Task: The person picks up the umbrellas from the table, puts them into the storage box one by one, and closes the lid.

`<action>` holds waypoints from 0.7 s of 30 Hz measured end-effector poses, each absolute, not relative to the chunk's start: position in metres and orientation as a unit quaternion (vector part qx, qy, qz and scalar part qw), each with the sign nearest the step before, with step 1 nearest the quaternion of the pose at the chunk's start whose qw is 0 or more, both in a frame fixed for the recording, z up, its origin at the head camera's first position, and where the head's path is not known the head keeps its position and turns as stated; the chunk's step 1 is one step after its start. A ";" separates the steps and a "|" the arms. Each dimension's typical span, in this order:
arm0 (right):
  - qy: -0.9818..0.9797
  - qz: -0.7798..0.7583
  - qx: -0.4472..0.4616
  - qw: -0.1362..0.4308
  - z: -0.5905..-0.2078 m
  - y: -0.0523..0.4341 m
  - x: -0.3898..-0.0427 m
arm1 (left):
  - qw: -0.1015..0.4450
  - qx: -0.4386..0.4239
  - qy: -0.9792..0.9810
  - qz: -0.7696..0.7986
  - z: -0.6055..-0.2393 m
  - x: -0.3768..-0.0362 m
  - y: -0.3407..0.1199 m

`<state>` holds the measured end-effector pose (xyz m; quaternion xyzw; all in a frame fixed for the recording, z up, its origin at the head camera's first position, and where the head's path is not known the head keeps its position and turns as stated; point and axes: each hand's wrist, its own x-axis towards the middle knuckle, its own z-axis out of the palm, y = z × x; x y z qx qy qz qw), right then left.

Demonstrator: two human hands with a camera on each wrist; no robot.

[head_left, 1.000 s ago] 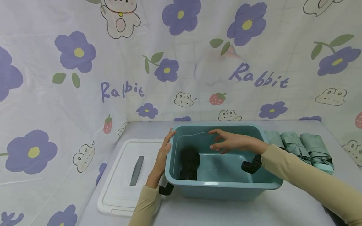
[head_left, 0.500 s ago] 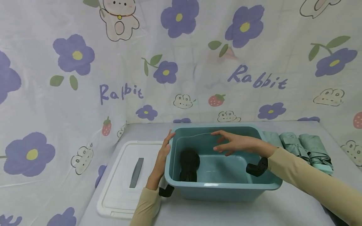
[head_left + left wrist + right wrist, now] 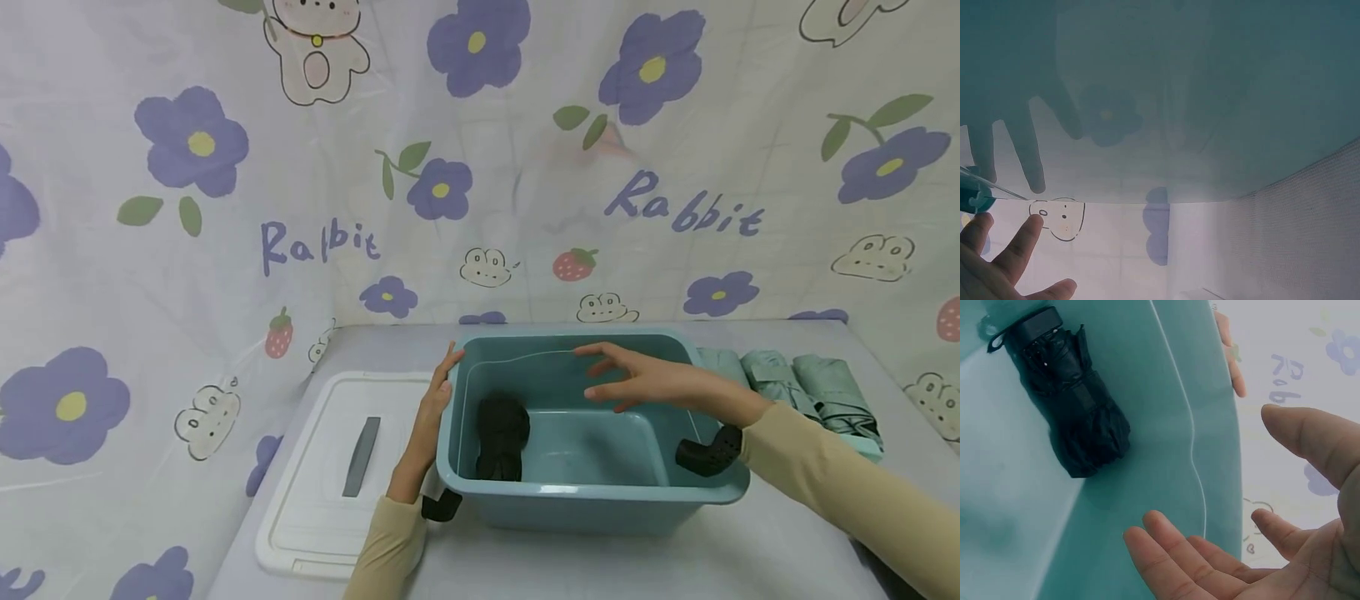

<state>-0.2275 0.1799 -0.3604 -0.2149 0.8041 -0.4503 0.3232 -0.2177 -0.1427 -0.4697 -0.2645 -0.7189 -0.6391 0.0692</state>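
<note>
Resting flat on smooth teal plastic bin rim, left hand; right hand fingers spread above crumpled black umbrella

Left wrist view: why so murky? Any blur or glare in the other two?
Left wrist: camera sits against the translucent teal bin wall, so the fingers show through as dim shadows. Right wrist: right hand is soft, black umbrella sharper. Head: even light, no glare, slight bending at the edges.
</note>
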 end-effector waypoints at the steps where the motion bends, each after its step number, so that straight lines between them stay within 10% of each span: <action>1: 0.805 -0.450 -0.212 0.322 -0.359 0.182 -0.227 | 0.069 -0.264 -0.720 -0.638 -0.469 -0.217 -0.142; 21: 0.802 -0.464 -0.222 0.304 -0.356 0.208 -0.214 | 0.069 -0.264 -0.719 -0.640 -0.468 -0.216 -0.143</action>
